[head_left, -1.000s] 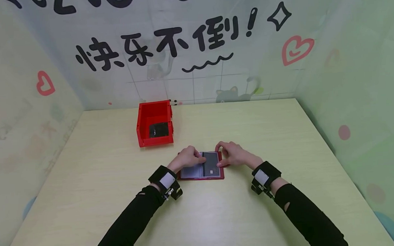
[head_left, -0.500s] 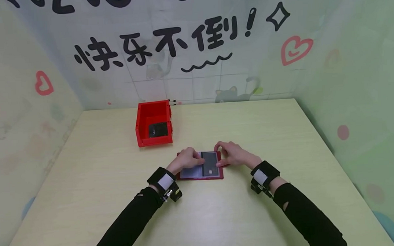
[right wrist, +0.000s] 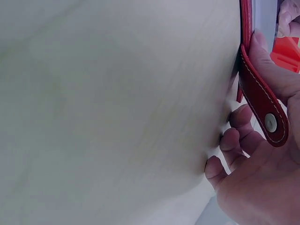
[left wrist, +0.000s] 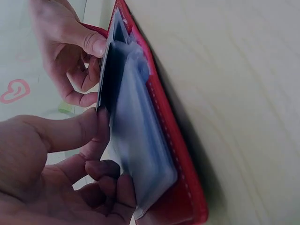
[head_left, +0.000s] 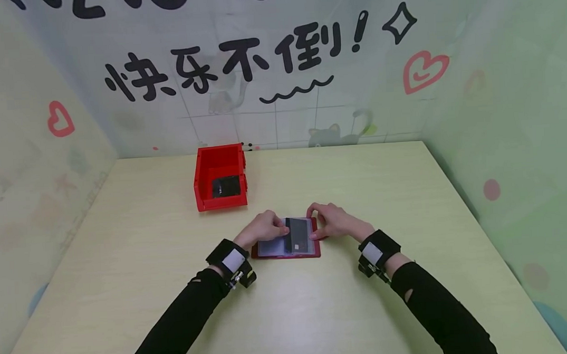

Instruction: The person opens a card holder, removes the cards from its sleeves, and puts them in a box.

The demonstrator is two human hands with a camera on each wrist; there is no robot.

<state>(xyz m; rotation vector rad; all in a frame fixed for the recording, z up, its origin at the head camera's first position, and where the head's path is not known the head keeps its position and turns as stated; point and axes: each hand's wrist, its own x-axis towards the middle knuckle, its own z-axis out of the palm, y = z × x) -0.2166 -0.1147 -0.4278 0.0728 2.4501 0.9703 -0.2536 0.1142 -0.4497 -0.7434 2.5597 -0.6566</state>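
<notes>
A small staged recording booth rather than a lived-in room: a pale wooden table (head_left: 318, 313) is closed in on three sides by printed backdrop panels (head_left: 278, 66) showing fake tiles, cartoon cats, red hearts and large black Chinese lettering. The person wears black camera straps (head_left: 379, 252) on both wrists. A red plastic parts bin (head_left: 220, 177) stands near the back wall

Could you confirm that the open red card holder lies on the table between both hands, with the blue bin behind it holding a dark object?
Not quite: the bin is red, not blue, as the head view shows. The rest holds: the open card holder lies on the table between both hands, and the bin holds a dark object.
</notes>
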